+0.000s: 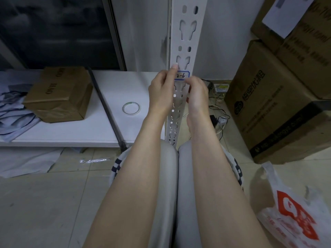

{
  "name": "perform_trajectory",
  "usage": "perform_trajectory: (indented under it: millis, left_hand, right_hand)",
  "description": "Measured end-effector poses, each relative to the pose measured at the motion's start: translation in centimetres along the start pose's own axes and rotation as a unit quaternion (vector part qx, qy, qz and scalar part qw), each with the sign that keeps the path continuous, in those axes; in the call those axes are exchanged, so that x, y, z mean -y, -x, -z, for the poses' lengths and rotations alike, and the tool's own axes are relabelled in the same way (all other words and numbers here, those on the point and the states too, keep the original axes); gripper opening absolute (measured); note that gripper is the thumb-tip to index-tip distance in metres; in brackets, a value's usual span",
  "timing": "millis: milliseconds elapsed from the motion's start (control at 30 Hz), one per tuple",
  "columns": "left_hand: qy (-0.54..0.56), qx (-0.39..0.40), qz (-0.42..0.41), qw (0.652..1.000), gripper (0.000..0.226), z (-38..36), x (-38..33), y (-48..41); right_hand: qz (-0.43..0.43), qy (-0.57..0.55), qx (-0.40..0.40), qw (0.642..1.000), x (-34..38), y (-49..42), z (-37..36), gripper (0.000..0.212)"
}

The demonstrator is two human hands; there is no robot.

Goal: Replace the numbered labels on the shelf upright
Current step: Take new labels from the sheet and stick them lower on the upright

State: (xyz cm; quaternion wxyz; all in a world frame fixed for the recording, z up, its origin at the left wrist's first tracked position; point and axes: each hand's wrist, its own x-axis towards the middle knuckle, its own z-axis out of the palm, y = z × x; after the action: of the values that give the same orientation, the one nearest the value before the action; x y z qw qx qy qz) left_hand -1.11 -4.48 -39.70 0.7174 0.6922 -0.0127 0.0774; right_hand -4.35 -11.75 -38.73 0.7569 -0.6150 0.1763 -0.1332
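Note:
A white slotted shelf upright (188, 33) runs down the middle of the view. A small white label (183, 75) with a blue border and handwritten "2-6" lies against the upright's face. My left hand (162, 90) holds the label's left edge, its forefinger pointing up along the upright. My right hand (197, 92) pinches the label's lower right corner. Both hands are raised in front of the upright, and part of the label's left side is hidden by my fingers.
A roll of clear tape (131, 107) lies on the white shelf board (71, 129) to the left, beside a brown cardboard box (59, 94) and a dark rod (105, 108). Stacked cartons (279, 97) stand at right. Cables and a plastic bag (293, 215) lie on the floor.

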Motion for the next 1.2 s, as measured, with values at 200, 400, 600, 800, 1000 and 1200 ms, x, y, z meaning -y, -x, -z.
perform_trajectory:
  millis: [200, 400, 600, 800, 1000, 1200]
  left_hand:
    - [-0.030, 0.016, -0.015, 0.999, 0.026, 0.11, -0.11, 0.44]
    - [-0.044, 0.004, 0.003, 0.999, 0.029, -0.20, -0.38, 0.45]
    - [0.001, -0.007, 0.034, 0.999, 0.060, -0.29, -0.55, 0.00]
    - [-0.012, 0.008, 0.011, 1.000, 0.042, 0.05, -0.41, 0.20]
    - [-0.026, 0.023, -0.001, 0.999, 0.041, 0.06, -0.46, 0.47]
    - [-0.019, 0.005, 0.015, 1.000, 0.057, -0.14, -0.39, 0.26]
  right_hand:
    - [0.022, 0.002, -0.008, 1.000, 0.01, 0.15, -0.19, 0.014]
    - [0.000, -0.032, 0.014, 0.999, -0.16, -0.19, -0.04, 0.053]
    - [-0.001, -0.013, 0.008, 1.000, 0.00, -0.14, 0.13, 0.021]
    - [0.024, 0.008, -0.016, 1.000, -0.15, 0.00, -0.35, 0.015]
    - [-0.010, -0.032, 0.011, 0.999, 0.32, -0.14, 0.10, 0.049]
    - [-0.018, -0.046, 0.015, 0.999, -0.02, -0.30, 0.07, 0.045]
